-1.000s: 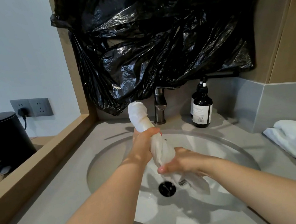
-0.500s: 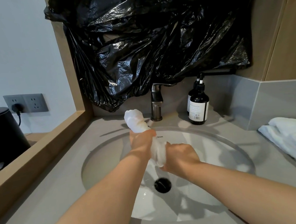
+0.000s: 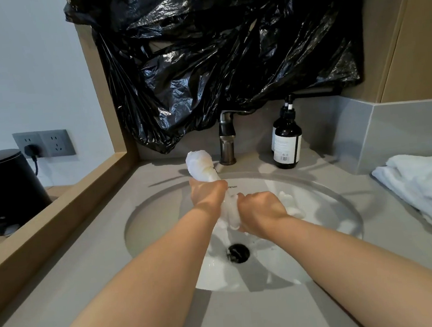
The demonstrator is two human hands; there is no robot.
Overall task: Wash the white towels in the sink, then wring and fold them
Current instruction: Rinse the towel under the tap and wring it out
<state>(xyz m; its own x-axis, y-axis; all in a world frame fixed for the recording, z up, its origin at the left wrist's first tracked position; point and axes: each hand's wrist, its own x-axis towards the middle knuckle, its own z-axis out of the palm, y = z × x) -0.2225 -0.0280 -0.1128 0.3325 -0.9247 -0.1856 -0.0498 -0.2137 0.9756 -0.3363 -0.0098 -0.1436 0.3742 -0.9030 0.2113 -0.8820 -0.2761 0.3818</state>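
Mid-frame, above the sink (image 3: 158, 208), we see the twisted towel (image 3: 200, 166) clenched in both fists. The left grip (image 3: 207, 193) curls round its middle and the right grip (image 3: 261, 209) round its lower end. A white pile (image 3: 428, 185) lies on the worktop (image 3: 87, 268) at right.

Bare forearms (image 3: 151, 269) — bare hands (image 3: 207, 194) (image 3: 260, 209).

A black plastic bag (image 3: 224, 44) hangs above the faucet (image 3: 227, 141), a dark pump bottle (image 3: 286, 140) just beside it.
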